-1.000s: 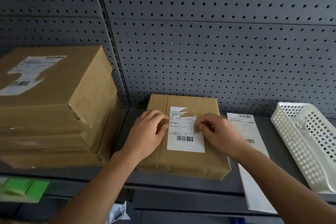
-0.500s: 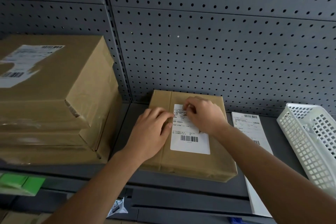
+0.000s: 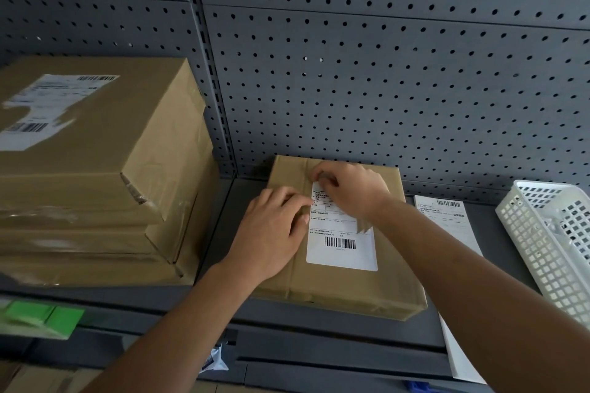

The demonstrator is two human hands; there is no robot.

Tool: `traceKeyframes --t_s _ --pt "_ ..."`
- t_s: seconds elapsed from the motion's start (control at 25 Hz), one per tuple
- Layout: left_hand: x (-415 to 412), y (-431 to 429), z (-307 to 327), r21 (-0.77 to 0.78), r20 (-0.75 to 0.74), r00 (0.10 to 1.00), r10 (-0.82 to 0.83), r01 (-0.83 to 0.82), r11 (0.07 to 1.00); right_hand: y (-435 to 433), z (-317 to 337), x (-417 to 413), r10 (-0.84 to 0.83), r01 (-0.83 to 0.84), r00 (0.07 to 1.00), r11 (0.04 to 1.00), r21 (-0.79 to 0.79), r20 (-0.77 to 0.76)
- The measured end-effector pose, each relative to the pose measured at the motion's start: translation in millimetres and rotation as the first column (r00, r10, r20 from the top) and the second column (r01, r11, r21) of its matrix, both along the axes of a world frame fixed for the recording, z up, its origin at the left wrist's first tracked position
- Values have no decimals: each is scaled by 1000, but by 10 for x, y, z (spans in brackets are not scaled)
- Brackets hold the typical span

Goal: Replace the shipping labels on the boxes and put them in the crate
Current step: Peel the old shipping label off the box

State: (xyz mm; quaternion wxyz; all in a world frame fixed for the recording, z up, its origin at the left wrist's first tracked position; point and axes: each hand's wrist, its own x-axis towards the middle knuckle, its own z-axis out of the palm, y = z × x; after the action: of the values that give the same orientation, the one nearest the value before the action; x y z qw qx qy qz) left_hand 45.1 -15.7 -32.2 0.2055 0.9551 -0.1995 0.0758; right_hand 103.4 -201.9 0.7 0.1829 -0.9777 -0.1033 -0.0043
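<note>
Relabelling unfinished: left hand [image 3: 274, 233] flat on cardboard box [image 3: 351, 290], right hand [image 3: 351, 188] curled at shipping label [image 3: 341, 233] corner, grip unclear; crate [image 3: 542, 249] step undone.

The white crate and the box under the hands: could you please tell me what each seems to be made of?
The crate looks like moulded white plastic: a smooth lattice of square holes. The box looks like brown cardboard, perhaps wrapped in kraft paper or tape: matte, with creased folds and a seam.
</note>
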Motion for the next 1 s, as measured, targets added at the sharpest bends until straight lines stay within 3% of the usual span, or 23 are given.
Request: traceKeyframes --t_s 0.16,0.28,0.44,0.6,0.72,0.88,1.0 --pt "2 4 -3 -1 -10 1000 -1 1 1000 -1 -11 35 -7 7 999 1000 3 -51" --pt "6 6 4 -13 -14 1000 -5 5 1000 -72 -17 7 -37 47 996 993 112 -85" --pt "-7 5 6 -22 -16 1000 -2 1 1000 -30 -10 -7 -17 19 999 999 49 -44" --pt "5 14 1 -33 -18 1000 -8 7 999 -59 -9 0 -41 45 998 993 112 -37" --pt "8 19 -16 -30 -9 1000 -5 5 1000 -32 -44 -23 5 -5 1000 999 45 6" --pt "14 15 -24 -44 -7 1000 -7 6 999 -72 -36 -16 -10 7 1000 991 136 21" --pt "11 10 -20 -41 -11 1000 -2 1 999 -42 -40 11 92 -91 989 996 -7 117"
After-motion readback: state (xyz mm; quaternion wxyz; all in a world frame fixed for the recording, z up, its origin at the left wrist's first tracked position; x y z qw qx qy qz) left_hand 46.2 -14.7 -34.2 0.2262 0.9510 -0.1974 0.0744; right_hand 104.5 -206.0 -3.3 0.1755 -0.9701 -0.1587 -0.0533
